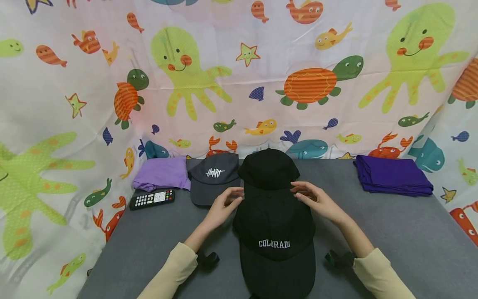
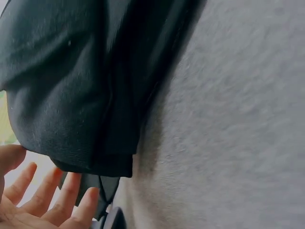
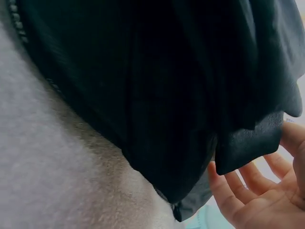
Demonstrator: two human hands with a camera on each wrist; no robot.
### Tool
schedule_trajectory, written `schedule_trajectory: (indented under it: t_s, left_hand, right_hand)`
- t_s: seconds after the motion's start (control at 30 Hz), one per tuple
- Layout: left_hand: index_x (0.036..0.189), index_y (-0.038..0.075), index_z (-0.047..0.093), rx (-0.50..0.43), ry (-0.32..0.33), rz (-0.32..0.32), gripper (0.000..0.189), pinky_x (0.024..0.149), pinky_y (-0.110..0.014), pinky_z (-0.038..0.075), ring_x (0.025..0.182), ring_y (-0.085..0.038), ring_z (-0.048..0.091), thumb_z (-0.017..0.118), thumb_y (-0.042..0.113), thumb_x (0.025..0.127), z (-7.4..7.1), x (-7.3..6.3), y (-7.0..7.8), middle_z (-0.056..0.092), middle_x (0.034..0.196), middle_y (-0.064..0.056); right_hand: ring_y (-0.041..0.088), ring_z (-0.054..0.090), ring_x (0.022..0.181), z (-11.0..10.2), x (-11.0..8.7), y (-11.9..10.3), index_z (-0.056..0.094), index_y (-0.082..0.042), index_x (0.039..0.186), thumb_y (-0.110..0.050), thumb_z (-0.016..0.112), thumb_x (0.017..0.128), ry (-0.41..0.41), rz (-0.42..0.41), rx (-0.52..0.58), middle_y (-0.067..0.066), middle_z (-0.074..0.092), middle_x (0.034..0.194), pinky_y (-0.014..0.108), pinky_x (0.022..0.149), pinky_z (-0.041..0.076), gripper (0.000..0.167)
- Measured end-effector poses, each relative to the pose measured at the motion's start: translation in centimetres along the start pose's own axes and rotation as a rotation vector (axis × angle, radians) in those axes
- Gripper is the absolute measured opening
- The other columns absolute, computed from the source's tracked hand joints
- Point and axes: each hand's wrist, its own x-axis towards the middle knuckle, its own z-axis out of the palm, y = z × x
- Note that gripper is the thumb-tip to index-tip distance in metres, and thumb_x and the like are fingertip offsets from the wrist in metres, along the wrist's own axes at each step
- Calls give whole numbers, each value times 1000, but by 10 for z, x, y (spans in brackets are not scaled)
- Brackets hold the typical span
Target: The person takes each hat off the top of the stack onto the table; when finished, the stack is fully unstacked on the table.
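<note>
A black cap (image 1: 276, 224) with white COLORADO lettering lies with its brim toward the person. A second plain black cap (image 1: 269, 168) sits behind it, its brim partly covered by the lettered cap. My left hand (image 1: 224, 205) is at the left side of the two caps, fingers loosely bent. Dark cap fabric hangs over the spread fingers (image 2: 66, 195) in the left wrist view, thumb tip right at its edge. On the other side, my right hand (image 1: 319, 201) reaches to the rear brim; its fingertips (image 3: 221, 179) overlap the brim's edge in the right wrist view.
A dark grey HEART cap (image 1: 214, 176) lies left of the black caps. Beyond it are a folded lilac cloth (image 1: 162, 173) and a black remote control (image 1: 153, 199). A folded dark purple cloth (image 1: 392, 176) lies at the back right. A sea-animal curtain (image 1: 224, 83) hangs behind the grey table (image 1: 403, 245).
</note>
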Motion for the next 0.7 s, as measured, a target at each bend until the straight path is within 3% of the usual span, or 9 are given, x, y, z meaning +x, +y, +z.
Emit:
schedule_trajectory:
  t_s: [0.23,0.43,0.53,0.7]
  left_hand:
    - [121,5,57,14,44,33,28,84,-41,49,105,-24,58,53,13,95,4,-16,-3,59,118,-16]
    - [122,21,57,44,69,0,30,76,-28,52,105,-15,56,55,31,93,11,-27,-28,55,118,-4]
    - [124,23,55,28,56,-22,32,78,-28,52,106,-16,57,56,31,93,11,-34,-30,55,121,0]
    - [127,16,52,43,45,-22,34,77,-31,52,101,-22,59,56,23,93,12,-44,-23,57,120,-6]
  right_hand:
    - [21,55,109,7,-15,-12,46,0,131,-7,46,97,51,-65,-43,18,55,123,20,86,46,35]
    - [12,53,107,11,-32,-16,51,-6,129,-1,53,92,160,-136,-142,14,53,123,19,83,48,37]
    - [5,49,105,14,-39,-17,53,-9,127,-1,60,88,221,-155,-211,7,52,121,19,81,47,40]
    - [9,49,94,19,-49,-19,57,-8,123,-1,66,83,268,-201,-280,1,53,114,21,72,45,41]
